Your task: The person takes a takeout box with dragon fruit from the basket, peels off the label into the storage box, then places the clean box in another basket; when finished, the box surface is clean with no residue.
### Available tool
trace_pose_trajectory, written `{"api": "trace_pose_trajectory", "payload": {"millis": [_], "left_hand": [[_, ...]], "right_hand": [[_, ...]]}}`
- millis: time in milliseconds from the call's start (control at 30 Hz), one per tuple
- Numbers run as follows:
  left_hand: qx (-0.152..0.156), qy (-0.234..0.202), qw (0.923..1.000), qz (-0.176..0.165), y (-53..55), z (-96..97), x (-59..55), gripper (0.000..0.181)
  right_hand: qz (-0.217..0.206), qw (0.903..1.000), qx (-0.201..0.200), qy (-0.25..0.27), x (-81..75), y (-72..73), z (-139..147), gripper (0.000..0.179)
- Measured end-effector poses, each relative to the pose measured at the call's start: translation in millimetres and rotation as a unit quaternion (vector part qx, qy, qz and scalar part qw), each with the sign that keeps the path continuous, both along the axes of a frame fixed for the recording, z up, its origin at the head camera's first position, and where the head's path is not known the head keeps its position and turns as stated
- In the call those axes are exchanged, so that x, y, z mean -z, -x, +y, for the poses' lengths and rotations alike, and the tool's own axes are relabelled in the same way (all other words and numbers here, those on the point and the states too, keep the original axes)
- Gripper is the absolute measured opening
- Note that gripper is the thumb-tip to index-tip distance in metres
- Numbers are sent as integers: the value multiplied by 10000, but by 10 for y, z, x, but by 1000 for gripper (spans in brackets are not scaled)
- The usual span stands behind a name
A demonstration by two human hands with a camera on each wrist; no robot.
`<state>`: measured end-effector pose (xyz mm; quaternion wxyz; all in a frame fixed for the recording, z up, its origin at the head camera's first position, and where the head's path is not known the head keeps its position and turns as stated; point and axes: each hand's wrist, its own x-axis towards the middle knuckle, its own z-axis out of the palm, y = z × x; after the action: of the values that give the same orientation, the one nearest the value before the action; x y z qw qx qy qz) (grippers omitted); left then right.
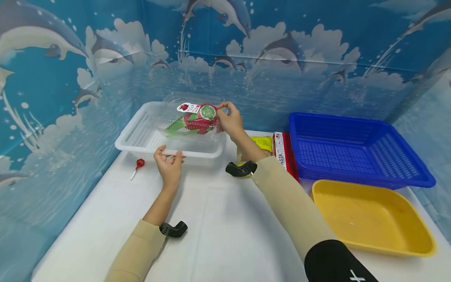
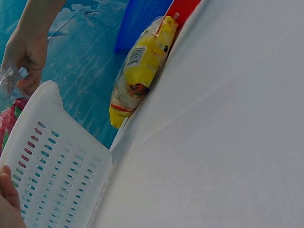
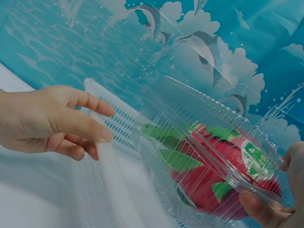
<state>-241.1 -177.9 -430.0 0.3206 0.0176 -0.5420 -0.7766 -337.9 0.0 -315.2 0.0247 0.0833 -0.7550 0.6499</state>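
A clear plastic clamshell box with a red and green dragon fruit inside hangs over the white perforated basket. My right hand pinches the box at its right end between thumb and fingers. Two labels show on the box, one white and red, one round and green. The left hand grips the front rim of the white basket, thumb on the rim and some fingers beneath it. The right wrist view shows the left hand pinching that rim.
A red lollipop lies left of the left hand. Behind the right forearm are a yellow food packet and a red pasta box. A blue basket and a yellow tray stand at the right. A dolphin-print curtain backs the table.
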Motion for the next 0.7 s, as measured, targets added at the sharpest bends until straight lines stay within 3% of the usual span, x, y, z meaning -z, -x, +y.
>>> {"api": "trace_pose_trajectory", "payload": {"millis": [333,700], "left_hand": [[-3,-5,9999,172,4,-11,13,52],[-8,52,9999,95,-10,-3,11,52]], "right_hand": [[-188,9996,36,195,-188,-128,210,17],[-213,9993,84,283,-291,-259,473,16]]}}
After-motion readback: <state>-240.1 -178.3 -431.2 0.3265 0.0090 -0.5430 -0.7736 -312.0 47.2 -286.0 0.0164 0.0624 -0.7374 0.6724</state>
